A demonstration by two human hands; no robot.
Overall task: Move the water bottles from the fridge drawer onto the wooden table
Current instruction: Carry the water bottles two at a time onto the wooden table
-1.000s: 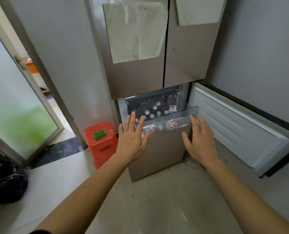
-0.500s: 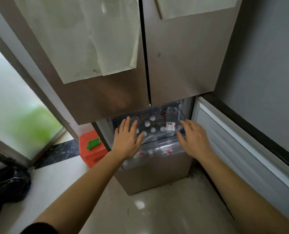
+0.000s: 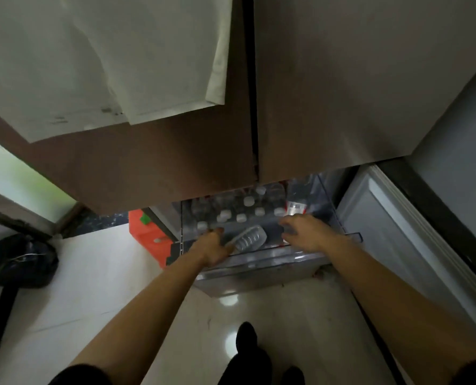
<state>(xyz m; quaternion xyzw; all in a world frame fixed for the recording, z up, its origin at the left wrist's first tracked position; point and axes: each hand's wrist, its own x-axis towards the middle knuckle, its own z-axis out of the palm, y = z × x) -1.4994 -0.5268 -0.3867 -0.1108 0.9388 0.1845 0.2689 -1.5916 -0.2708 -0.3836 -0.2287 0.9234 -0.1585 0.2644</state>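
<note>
The clear fridge drawer stands pulled out below the upper doors. Several water bottles with white caps stand upright in it, and one with a red label is at the back right. My left hand is inside the drawer's front left, closed on a ribbed clear bottle that lies tilted. My right hand reaches in at the front right with fingers curled down over the bottles; its grip is blurred. The wooden table is out of view.
The brown upper fridge doors with papers hang close above the drawer. The lower door is swung open on the right. An orange stool and a black bag sit on the floor to the left.
I have leaned in closer over the drawer. Both hands went from hovering flat above it to reaching down inside; the left hand has closed on a lying bottle.
</note>
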